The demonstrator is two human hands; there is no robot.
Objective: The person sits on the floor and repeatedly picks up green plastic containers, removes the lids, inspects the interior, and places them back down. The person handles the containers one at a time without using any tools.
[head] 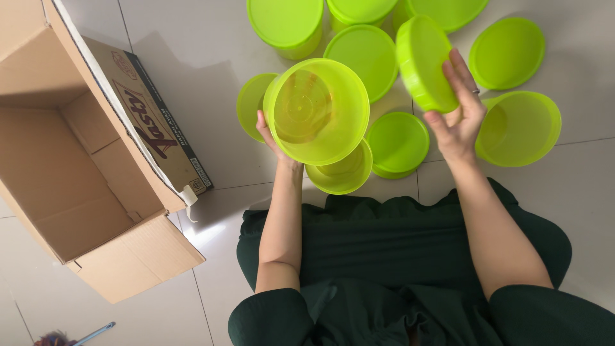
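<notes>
Overhead, the left hand (269,131) grips a translucent lime-green round plastic container (316,110) tipped mouth-up toward the camera, while the right hand (458,106) clasps a matching lime-green round lid (423,63) edgewise just beside it, above similar tubs on the floor.

An open, empty cardboard box (77,154) lies on its side on the pale tiled floor (211,38). A blue-handled tool (90,334) pokes in at the bottom left edge.

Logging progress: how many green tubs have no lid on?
3: a held tub in the left hand; a floor tub just below it; a third tub beside the right hand, which holds a lid. Others may lie off-frame.
</notes>
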